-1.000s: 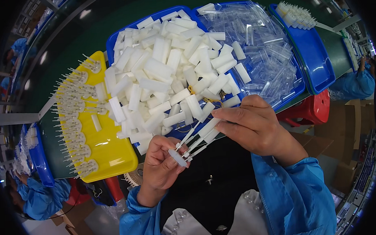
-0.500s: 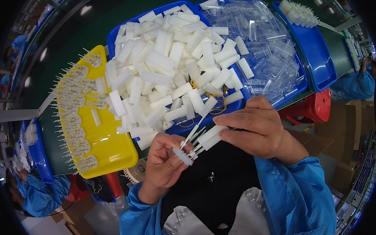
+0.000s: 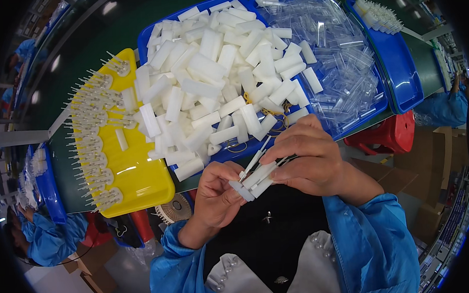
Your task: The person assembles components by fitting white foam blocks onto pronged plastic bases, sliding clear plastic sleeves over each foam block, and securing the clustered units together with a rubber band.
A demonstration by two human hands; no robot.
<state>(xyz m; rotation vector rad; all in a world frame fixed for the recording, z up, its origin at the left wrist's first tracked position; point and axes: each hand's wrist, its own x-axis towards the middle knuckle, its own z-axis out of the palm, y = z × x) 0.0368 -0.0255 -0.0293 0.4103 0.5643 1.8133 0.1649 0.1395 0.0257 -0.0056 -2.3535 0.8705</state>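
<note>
My left hand [image 3: 213,194] is closed in a pinch on a pale round base [image 3: 241,190] with several thin pins standing up from it. Fingers and thumb of my right hand [image 3: 314,157] grip a white foam block [image 3: 260,175] that sits over some of the pins, its lower end close to the base. Other pins stick out bare beside the block. A second foam piece seems to lie against the first, partly hidden by my fingers. Just beyond my hands, a heap of white foam blocks [image 3: 205,69] fills a blue tray [image 3: 145,35].
On the left, a yellow tray [image 3: 142,190] bears several pinned bases [image 3: 90,147] in rows and one loose foam block [image 3: 121,140]. Clear plastic sleeves [image 3: 341,63] fill another blue tray at the right. Beyond stands a blue tray [image 3: 398,71] with more pinned pieces; a red stool [image 3: 386,134] is below.
My right hand has moved left and down toward my left hand. The foam block has slid along the pins, closer to the base.
</note>
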